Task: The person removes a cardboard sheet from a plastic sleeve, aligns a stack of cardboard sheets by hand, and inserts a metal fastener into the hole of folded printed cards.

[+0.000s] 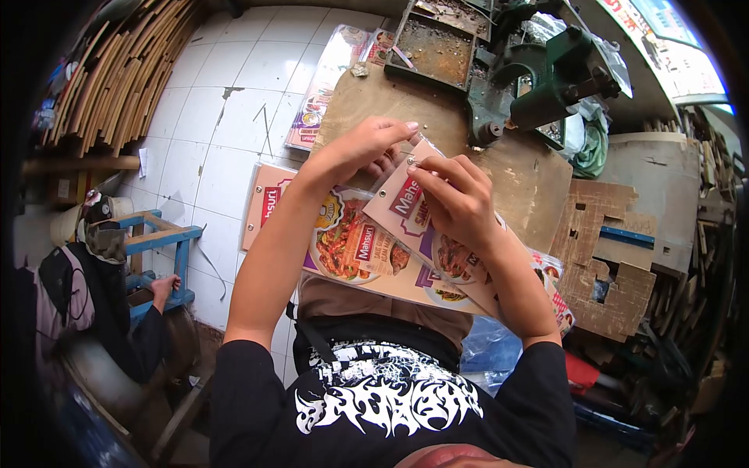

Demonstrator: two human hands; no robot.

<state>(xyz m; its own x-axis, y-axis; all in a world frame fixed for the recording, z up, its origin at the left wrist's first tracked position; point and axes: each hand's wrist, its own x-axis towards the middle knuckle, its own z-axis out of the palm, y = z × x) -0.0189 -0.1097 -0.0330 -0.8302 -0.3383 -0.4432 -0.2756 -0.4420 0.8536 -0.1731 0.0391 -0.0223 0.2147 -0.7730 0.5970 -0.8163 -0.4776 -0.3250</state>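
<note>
Printed plastic-covered sheets with red Mahsuri labels and food pictures lie over the near edge of a wooden board point(515, 187). My right hand point(456, 195) rests on the corner of the upper sheet point(399, 204), thumb and fingers pinched together near a small metal eyelet at its edge. My left hand point(374, 148) is at the same sheet's far corner, fingers bent; what lies between them is hidden. Another sheet point(351, 242) is underneath, by my left forearm. Further left a sheet point(265, 195) has two metal eyelets along its edge.
A green hand-press machine point(538, 93) stands at the far right of the board, beside a metal tray point(437, 47) of small bits. More printed sheets point(324, 93) lie beyond. At left, another person's hand point(165, 288) touches a blue wooden frame point(183, 261).
</note>
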